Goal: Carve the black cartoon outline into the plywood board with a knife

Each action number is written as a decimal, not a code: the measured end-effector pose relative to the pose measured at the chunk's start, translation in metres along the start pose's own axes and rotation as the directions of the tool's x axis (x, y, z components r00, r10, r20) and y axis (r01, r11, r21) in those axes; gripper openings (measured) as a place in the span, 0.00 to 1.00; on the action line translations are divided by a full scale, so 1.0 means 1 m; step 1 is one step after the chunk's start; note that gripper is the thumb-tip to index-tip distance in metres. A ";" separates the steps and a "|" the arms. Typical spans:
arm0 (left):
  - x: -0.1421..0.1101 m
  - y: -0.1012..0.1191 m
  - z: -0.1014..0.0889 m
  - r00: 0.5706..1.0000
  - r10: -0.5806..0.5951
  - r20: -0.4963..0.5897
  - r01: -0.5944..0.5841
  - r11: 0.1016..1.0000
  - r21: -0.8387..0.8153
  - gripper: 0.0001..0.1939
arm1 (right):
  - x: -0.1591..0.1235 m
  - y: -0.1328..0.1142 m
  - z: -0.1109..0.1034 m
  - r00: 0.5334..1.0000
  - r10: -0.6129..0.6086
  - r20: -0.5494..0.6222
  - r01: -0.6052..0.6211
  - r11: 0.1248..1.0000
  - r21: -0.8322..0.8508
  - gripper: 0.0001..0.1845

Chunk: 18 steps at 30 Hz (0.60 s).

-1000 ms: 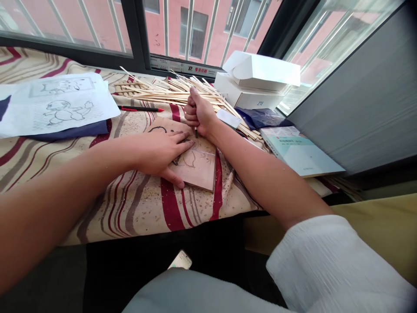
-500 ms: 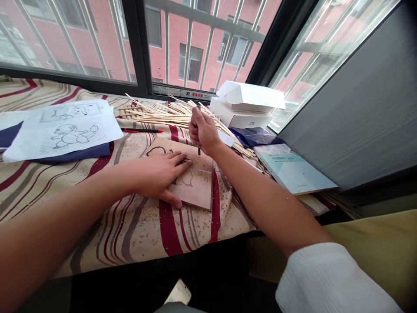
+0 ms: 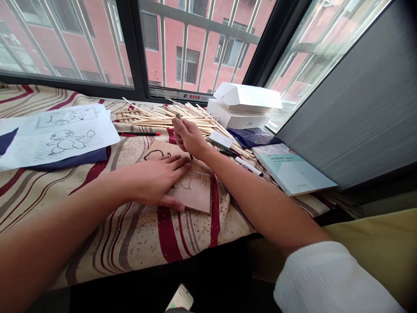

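Observation:
A wooden board with dark outlines drawn or cut into it lies on the striped cloth. My left hand rests flat across its left part, fingers stretched out and thumb at the near edge, covering much of the drawing. My right hand is wrapped in a fist round a slim carving tool, whose upper end sticks out above the fist. Its dark tip points down at the board, just beyond my left fingertips; whether it touches the wood I cannot tell. Small wood chips are scattered on the cloth around the board.
Thin wooden sticks lie heaped beneath the window, by a white box. To the right are a book and a white marker. Drawing sheets and a red-black pen lie left. A phone shows below the table edge.
My right hand has come left and slightly down with the carving tool, bringing its tip close to my left fingers. An eraser-like block and the marker are now uncovered. My left hand stays on the board.

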<state>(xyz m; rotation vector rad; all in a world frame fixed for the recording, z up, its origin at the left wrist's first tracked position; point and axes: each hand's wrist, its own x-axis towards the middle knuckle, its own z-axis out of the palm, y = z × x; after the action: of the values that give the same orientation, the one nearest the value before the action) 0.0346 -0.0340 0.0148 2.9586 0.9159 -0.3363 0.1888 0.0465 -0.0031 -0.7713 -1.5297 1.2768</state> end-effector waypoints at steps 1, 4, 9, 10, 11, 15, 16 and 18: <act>0.000 0.001 -0.001 1.000 -0.011 0.008 0.011 1.000 0.002 0.62 | 0.000 0.000 0.001 0.998 0.005 0.058 -0.004 1.000 -0.025 0.26; 0.002 0.003 -0.003 0.999 -0.035 0.017 0.035 0.999 -0.011 0.63 | 0.005 0.004 0.003 0.988 0.027 0.153 -0.014 0.996 -0.085 0.27; 0.004 0.002 0.000 1.000 -0.012 0.002 0.012 1.000 0.013 0.62 | 0.018 0.015 0.000 0.988 0.014 -0.151 -0.024 0.998 -0.062 0.28; 0.004 0.001 0.001 1.000 -0.005 -0.014 0.005 1.000 0.007 0.62 | 0.019 0.015 -0.001 0.989 0.037 -0.146 -0.045 0.998 -0.053 0.28; 0.004 0.000 0.002 1.000 -0.002 -0.032 0.002 1.000 -0.005 0.62 | 0.018 0.013 -0.003 0.994 0.076 -0.084 -0.079 0.996 -0.035 0.28; 0.005 0.001 0.002 1.000 -0.012 -0.019 0.012 1.000 -0.021 0.62 | 0.008 -0.002 -0.009 0.917 0.209 0.340 -0.238 0.970 0.047 0.28; 0.005 0.002 0.001 1.000 -0.019 -0.003 0.019 1.000 -0.010 0.61 | 0.006 -0.004 -0.010 0.899 0.215 0.381 -0.254 0.965 0.056 0.28; 0.005 0.003 -0.001 1.000 -0.024 0.010 0.024 1.000 -0.001 0.61 | 0.007 -0.003 -0.010 0.924 0.213 0.317 -0.248 0.966 0.071 0.28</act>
<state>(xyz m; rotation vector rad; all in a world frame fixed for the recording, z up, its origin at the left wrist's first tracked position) 0.0403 -0.0338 0.0143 2.9446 0.9509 -0.3506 0.1963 0.0556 0.0015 -0.7213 -1.6303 1.7086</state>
